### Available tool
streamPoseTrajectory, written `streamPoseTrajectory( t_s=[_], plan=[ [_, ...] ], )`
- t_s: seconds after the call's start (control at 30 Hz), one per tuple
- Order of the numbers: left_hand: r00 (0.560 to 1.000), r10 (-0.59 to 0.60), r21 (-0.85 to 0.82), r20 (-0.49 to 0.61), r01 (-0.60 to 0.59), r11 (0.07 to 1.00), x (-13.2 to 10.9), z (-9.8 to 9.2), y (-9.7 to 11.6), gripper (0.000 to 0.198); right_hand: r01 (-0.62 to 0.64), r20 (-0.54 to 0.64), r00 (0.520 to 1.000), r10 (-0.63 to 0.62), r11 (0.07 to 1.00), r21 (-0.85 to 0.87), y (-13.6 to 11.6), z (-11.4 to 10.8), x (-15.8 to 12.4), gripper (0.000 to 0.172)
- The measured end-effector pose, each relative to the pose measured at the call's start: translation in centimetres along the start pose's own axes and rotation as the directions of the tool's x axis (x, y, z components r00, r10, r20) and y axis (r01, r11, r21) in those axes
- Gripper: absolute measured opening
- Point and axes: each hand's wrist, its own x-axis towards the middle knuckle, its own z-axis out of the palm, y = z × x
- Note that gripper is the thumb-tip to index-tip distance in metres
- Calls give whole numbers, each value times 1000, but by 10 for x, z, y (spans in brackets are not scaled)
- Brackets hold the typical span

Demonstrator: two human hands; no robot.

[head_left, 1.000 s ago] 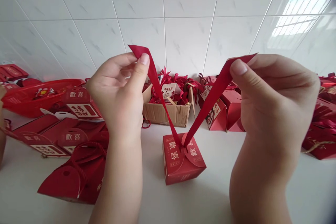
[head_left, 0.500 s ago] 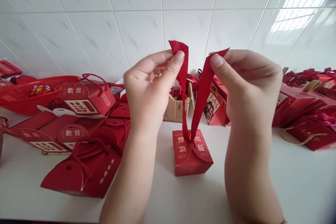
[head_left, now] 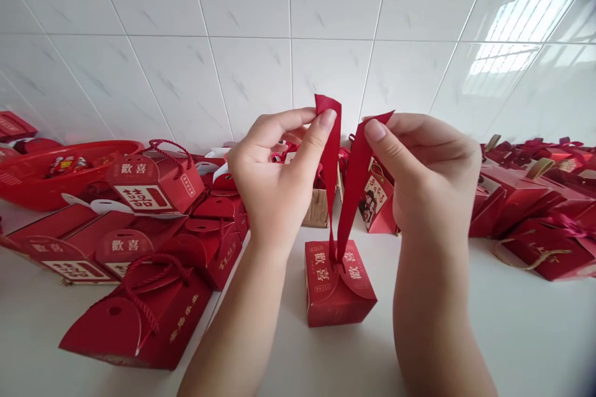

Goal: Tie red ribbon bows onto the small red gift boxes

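- Pinching one end of the red ribbon (head_left: 352, 195) between thumb and forefinger of the left hand (head_left: 275, 177); pinching the other end likewise with the right hand (head_left: 432, 180).
- Gripping narrowly on both sides, with fingertips near each other but apart.
- Resting the small red box (head_left: 341, 304) upright on the white table (head_left: 321, 363), below and between both hands.
- Holding both strands up in a narrow V from the top centre, at the meeting point of the curved flaps (head_left: 361, 280).
- Levelling both ribbon ends by eye, preferably, with the left one now showing slightly higher.
- Pulling equally on each side, so as to avoid, probably, tipping the box or creasing the flaps.
- Flattening the left strand (head_left: 332, 180), ideally, by correcting the apparent edge-on turn lower down.
- Working clear of the rope-handled box (head_left: 181, 322), near the left forearm, to prevent possible snagging.
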Motion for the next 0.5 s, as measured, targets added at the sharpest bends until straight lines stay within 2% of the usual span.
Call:
streamPoseTrajectory(
  t_s=[0.1,0.23,0.3,0.37,0.43,0.5],
  plan=[
    [992,91,57,-91,-86,995,-1,2,-1,7,10,11,1000,-10,1000,0,0,0,0,7],
    [991,120,38,-65,-117,992,-1,1,-1,5,21,31,999,-20,999,-46,0,2,0,10],
    [997,71,-26,-20,-71,997,0,0,-1,7,17,33,999,-15,999,-37,0,2,0,9],
    [997,-23,-75,76,29,997,1,-2,-1,12,1,26,1000,-1,1000,-4,0,1,0,9],
    [974,-125,-68,188,140,988,3,-5,-3,16,-55,46,997,54,998,23,3,-2,2,11],
    [948,-192,-8,253,200,980,2,-10,-5,18,-152,112,983,145,987,55,7,-9,4,17]
  ],
)
